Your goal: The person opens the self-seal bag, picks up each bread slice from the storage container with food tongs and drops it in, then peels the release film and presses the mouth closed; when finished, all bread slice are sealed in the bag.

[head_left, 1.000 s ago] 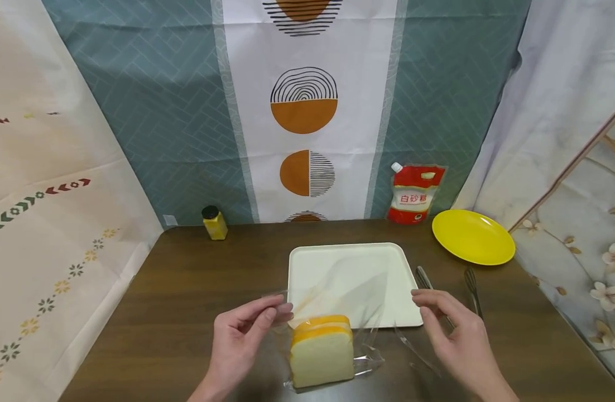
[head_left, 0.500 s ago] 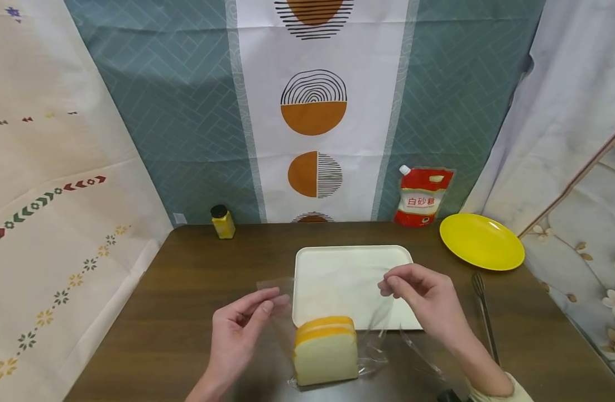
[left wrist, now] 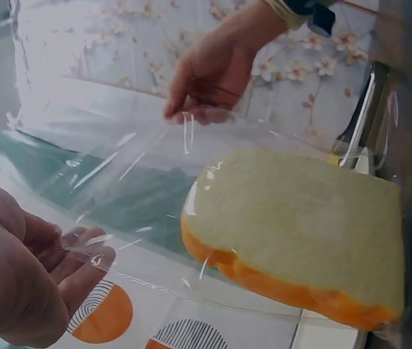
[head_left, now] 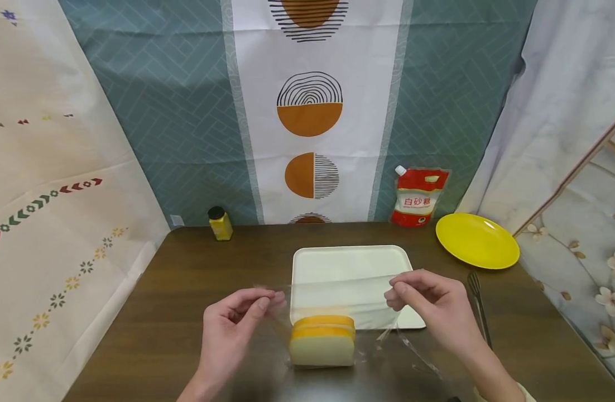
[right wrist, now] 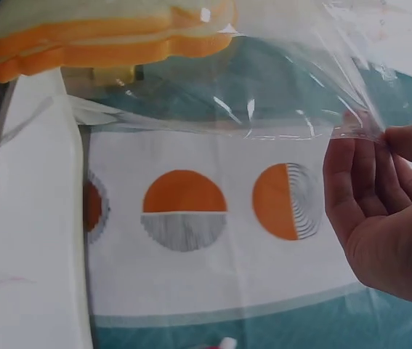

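Note:
Both hands stretch the mouth of a clear plastic bag (head_left: 350,293) between them. Its near left corner is pinched by my left hand (head_left: 232,329), thumb against the fingers. On the other side my right hand (head_left: 433,304) pinches the bag's edge with thumb and fingertips, also plain in the right wrist view, where the film (right wrist: 264,94) runs taut from it. Inside the bag are slices of bread (head_left: 321,349) with orange crusts, stacked flat against each other. The left wrist view shows the bread's pale face (left wrist: 300,225) through the film.
A white tray (head_left: 307,265) lies behind the bread. At the right are a yellow plate (head_left: 477,240), a whisk (head_left: 480,310) and a red sugar pouch (head_left: 417,198). A yellow bottle with a black cap (head_left: 220,224) stands at the back left.
My right hand has come left from the side and now grips the bag. The film is drawn wide between both hands, and the bread's lower edge has moved up in the head view.

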`<state>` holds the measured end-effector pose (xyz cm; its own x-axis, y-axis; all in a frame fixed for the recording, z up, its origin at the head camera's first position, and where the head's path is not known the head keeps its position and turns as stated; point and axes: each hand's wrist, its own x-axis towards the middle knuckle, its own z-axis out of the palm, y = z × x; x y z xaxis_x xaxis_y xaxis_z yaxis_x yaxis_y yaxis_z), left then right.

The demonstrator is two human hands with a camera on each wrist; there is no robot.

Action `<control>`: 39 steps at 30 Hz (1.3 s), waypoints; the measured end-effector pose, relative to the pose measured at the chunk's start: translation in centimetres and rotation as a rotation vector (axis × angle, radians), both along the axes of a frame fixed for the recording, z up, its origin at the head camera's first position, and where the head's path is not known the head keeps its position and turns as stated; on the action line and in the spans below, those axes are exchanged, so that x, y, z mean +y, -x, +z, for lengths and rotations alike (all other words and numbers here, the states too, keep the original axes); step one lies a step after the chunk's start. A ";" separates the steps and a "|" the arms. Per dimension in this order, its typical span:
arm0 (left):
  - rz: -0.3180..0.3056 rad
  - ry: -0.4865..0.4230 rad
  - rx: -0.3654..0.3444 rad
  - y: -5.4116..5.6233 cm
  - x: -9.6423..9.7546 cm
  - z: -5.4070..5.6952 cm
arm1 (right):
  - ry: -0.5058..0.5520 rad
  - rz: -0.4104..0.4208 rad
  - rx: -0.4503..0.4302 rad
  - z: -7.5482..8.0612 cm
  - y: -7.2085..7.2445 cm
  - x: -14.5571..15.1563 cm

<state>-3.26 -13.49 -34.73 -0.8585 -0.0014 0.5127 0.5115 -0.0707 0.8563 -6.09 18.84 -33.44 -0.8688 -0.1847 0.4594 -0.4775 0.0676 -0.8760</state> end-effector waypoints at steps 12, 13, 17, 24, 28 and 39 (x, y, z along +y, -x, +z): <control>0.082 0.091 -0.245 0.2 -0.2 0.2 | 0.028 0.027 -0.074 -0.8 0.8 0.3; 0.073 0.084 -0.237 0.2 -0.3 0.1 | 0.031 0.028 -0.075 -0.9 0.9 0.3; 0.038 0.052 -0.194 0.5 -0.4 -0.1 | 0.053 0.046 -0.073 -1.1 1.0 0.4; -0.017 0.054 -0.137 1.0 -0.8 -0.6 | 0.106 0.124 -0.044 -1.4 1.2 0.7; -0.055 0.057 -0.063 1.3 -1.1 -1.0 | 0.109 0.152 -0.039 -1.7 1.4 0.9; -0.085 0.093 0.049 2.0 -1.7 -2.0 | 0.120 0.267 0.042 -2.5 1.9 1.4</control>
<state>-5.29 -15.17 -36.69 -0.8277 0.1198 0.5482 0.5481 -0.0366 0.8356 -8.03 20.21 -35.91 -0.7765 -0.3463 0.5265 -0.5006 -0.1686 -0.8491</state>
